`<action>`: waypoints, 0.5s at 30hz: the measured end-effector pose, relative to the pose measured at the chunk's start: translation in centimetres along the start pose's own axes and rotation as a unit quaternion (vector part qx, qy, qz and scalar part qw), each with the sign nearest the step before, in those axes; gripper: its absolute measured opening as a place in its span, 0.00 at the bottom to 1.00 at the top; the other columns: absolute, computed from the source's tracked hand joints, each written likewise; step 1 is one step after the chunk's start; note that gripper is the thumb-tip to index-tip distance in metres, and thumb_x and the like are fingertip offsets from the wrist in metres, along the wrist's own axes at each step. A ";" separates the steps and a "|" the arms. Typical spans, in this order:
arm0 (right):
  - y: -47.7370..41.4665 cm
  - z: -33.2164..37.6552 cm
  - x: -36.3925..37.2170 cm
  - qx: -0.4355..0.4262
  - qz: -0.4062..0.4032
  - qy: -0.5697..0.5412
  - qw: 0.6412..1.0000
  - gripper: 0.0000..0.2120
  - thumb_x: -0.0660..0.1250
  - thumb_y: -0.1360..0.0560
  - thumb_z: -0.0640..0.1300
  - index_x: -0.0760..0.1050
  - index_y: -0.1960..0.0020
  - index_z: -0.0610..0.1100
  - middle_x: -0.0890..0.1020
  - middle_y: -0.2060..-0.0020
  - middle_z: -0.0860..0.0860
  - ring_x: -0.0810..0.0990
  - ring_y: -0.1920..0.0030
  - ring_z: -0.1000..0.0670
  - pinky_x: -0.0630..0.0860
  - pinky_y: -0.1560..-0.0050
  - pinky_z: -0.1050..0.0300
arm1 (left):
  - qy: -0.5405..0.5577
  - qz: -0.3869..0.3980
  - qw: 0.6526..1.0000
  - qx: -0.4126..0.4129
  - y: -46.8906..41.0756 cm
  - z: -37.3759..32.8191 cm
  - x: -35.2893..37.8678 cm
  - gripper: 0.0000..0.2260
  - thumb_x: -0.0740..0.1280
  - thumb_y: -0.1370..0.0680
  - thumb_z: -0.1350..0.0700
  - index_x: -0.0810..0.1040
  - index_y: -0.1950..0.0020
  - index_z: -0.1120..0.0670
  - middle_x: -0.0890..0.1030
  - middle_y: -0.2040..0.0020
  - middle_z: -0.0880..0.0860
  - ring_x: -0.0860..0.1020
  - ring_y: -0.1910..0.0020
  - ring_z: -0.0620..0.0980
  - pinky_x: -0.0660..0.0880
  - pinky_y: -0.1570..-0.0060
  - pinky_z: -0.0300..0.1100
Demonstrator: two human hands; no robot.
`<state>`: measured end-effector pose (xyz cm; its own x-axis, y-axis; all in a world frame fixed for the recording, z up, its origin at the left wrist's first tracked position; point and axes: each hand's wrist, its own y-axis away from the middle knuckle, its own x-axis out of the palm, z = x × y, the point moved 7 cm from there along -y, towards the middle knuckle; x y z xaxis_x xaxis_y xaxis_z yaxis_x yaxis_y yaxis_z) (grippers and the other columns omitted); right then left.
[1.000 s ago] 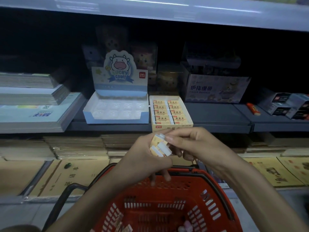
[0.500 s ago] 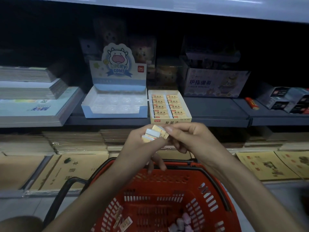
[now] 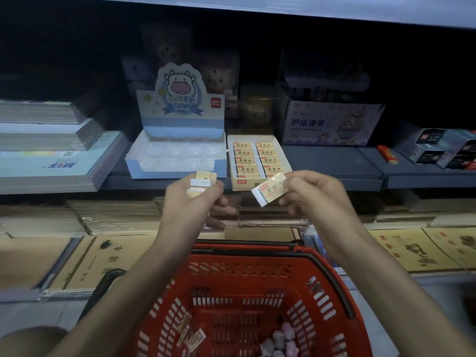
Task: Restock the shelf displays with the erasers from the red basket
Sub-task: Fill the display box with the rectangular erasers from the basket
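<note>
Dim all over, with a cold bluish cast. Brightest along the upper shelf edge [image 3: 283, 9], pale and washed out. Near black behind the cow display box [image 3: 177, 155]. Soft and grainy in the dark parts. Slightly smeared at the right hand [image 3: 314, 194] and its eraser [image 3: 268, 190]. Bowed outward at the frame edges, most visibly across the notebook stacks [image 3: 51, 140].

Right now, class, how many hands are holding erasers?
2. The left hand grips a small stack of erasers below the blue display tray; the right hand pinches one eraser in front of the yellow eraser box.
</note>
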<state>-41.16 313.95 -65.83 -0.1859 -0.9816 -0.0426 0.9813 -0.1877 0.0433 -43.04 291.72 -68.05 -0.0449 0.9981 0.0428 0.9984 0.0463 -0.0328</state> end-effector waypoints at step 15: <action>-6.6 4.1 1.7 -0.040 -0.017 0.087 0.995 0.09 0.64 0.18 0.36 0.78 0.45 0.48 0.87 0.58 0.43 0.89 0.62 0.45 0.87 0.58 0.52 | -0.465 0.023 0.856 0.225 -3.1 -0.2 3.0 0.11 0.69 0.20 0.47 0.77 0.38 0.40 0.84 0.58 0.44 0.79 0.62 0.48 0.73 0.64 0.43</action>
<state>-48.15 313.42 -62.07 -0.2141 -0.9529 -0.2148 0.9768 -0.2102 -0.0408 -46.22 294.56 -67.57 -0.2234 0.5900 -0.7759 0.8944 -0.1924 -0.4038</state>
